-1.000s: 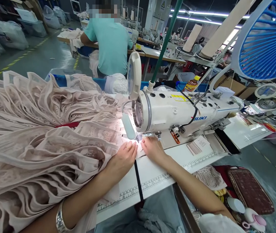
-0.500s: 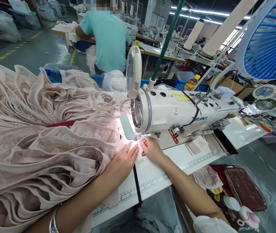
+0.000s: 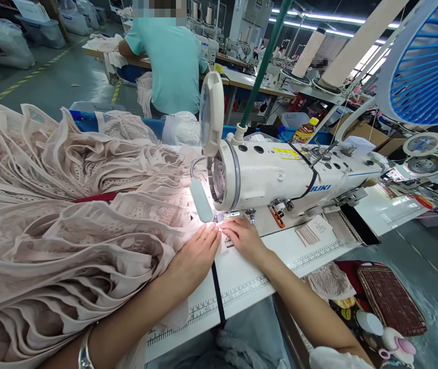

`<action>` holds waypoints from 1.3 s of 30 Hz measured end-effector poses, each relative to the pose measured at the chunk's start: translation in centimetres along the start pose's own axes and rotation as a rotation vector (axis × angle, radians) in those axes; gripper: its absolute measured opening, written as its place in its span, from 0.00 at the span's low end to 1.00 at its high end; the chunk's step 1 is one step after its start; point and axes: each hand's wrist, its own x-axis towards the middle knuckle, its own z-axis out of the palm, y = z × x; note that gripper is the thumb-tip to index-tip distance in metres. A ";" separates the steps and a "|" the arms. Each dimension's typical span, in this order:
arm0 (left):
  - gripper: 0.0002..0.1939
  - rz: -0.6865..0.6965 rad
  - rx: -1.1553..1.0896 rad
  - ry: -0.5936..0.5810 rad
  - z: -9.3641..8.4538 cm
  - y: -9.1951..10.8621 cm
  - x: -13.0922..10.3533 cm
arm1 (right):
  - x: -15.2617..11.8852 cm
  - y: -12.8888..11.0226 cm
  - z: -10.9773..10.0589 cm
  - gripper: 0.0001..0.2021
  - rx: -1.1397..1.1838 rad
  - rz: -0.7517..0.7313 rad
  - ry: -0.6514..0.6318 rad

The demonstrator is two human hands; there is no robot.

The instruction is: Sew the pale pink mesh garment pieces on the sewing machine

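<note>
My left hand [image 3: 199,248] lies flat with its fingers stretched out beside the needle area of a white sewing machine [image 3: 269,177]. Its fingertips rest on a pale pink piece of fabric [image 3: 223,246] under the lit lamp. From the other side my right hand [image 3: 245,240] reaches in, its extended fingertips touching the fabric close to the left fingertips. The thumb is held a little apart. The needle and most of the fabric at the fingertips are hidden by the hands and the small lamp [image 3: 201,200].
A large heap of pale pink garments [image 3: 68,241] covers the table's left side. Paper labels [image 3: 313,230] lie right of my right hand. A blue fan [image 3: 422,66] and thread cones [image 3: 308,54] stand at upper right. A person in a turquoise shirt [image 3: 175,61] sits ahead.
My right hand's curled fingers have straightened and reached left toward the left fingertips. My left hand has shifted only slightly, its fingers drawn closer together.
</note>
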 end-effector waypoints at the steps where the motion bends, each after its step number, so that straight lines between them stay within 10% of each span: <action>1: 0.23 -0.012 -0.025 0.013 0.0 0.0 0.0 | -0.2 0.0 -0.1 0.11 -0.020 -0.075 0.008; 7: 0.16 -0.220 -0.072 -0.053 -0.5 0.0 0.3 | -0.3 -1.2 0.1 0.12 -0.383 -0.157 -0.083; 20: 0.21 -0.074 0.000 -0.222 -0.3 1.3 1.8 | 1.5 -0.5 -2.0 0.20 -0.355 0.089 -0.496; 27: 0.23 -0.073 -0.013 -0.298 -0.8 1.2 2.0 | 0.8 0.8 -1.5 0.26 -0.217 0.074 -0.438; 39: 0.21 -0.034 0.042 -0.104 0.3 0.4 1.4 | 0.5 1.3 -0.7 0.25 -0.229 0.093 -0.355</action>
